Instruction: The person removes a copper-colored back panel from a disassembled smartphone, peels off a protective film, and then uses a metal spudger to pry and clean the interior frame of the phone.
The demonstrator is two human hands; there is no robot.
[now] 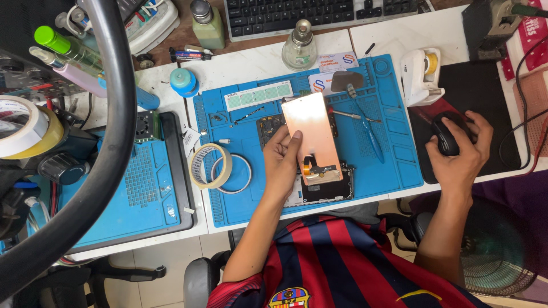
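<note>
One blue silicone mat (388, 165) covers the white worktop (257, 60). At its near edge, the left hand (281, 165) is clamped on one flat, glossy phone screen panel (313, 137) above one opened phone body (325, 188). Right of the mat, the right hand (459, 154) cups one black mouse (446, 134). Left: two tape rolls (210, 165). Beyond: two glass bottles (299, 47).

Premises: small electronics repair workbench. Evidence: blue silicone repair mat (394, 165) at centre frame; tweezers (365, 122) on it; solvent dispenser bottles (299, 47) at top centre; rolls of tape (210, 166) left of centre; keyboard (319, 12) along the top edge; tape dispenser (421, 74) at upper right.
</note>
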